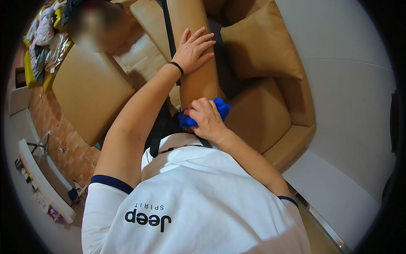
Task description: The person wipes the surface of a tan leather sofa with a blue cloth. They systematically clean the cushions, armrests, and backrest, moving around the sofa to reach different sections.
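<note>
My left hand (194, 50), with a dark band at the wrist, lies palm down with fingers apart on the tan leather sofa armrest (199, 84). Nearer my body, my right hand (207, 119) grips a bunched blue cloth (222, 109) against the near end of the same armrest. Parts of the cloth stick out on both sides of the hand; the rest is hidden under the fingers. A black strap (171, 35) runs along the armrest's left edge.
A tan cushion (261, 43) leans on the sofa seat (257, 111) at right. Left stands a tan ottoman (92, 92) on wood flooring. Clothes (44, 35) lie on something yellow at the upper left. A blurred person's head (98, 25) shows nearby. A white table (47, 184) holds small items.
</note>
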Tool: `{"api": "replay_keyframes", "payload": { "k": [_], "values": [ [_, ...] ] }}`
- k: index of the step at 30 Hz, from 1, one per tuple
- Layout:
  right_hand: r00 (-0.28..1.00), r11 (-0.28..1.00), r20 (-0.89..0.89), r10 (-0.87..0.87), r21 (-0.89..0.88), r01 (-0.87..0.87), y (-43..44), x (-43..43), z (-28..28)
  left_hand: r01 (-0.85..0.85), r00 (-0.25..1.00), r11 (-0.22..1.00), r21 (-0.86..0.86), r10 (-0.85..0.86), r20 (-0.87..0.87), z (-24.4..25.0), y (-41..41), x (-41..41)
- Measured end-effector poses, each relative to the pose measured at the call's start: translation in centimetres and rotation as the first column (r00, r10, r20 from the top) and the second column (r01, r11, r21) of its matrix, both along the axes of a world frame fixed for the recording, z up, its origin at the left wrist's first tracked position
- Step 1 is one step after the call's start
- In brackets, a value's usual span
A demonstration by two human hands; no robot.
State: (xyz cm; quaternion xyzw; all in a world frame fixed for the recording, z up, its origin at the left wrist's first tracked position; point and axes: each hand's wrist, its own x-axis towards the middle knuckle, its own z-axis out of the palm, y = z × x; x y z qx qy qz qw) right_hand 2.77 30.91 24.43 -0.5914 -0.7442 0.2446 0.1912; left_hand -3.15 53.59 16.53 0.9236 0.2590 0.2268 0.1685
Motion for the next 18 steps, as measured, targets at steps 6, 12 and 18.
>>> {"api": "replay_keyframes", "payload": {
  "k": [6, 12, 18],
  "values": [
    [0.981, 0.965, 0.122, -0.151, 0.235, 0.12, 7.9, -0.7, -0.1, 0.148, 0.989, 0.967, -0.209, -0.142, 0.042, 0.2, 2.3, -0.8],
    [0.998, 0.997, 0.054, -0.027, 0.08, 0.023, 2.9, -0.4, -0.1, 0.22, 0.972, 0.948, -0.231, -0.191, 0.139, 0.9, 1.1, -1.1],
    [0.918, 0.925, -0.195, -0.345, 0.094, 0.367, 6.6, 5.1, 1.7, -0.366, 0.889, 0.902, -0.228, 0.411, 0.199, 1.2, -1.5, -2.0]
  ]
}}
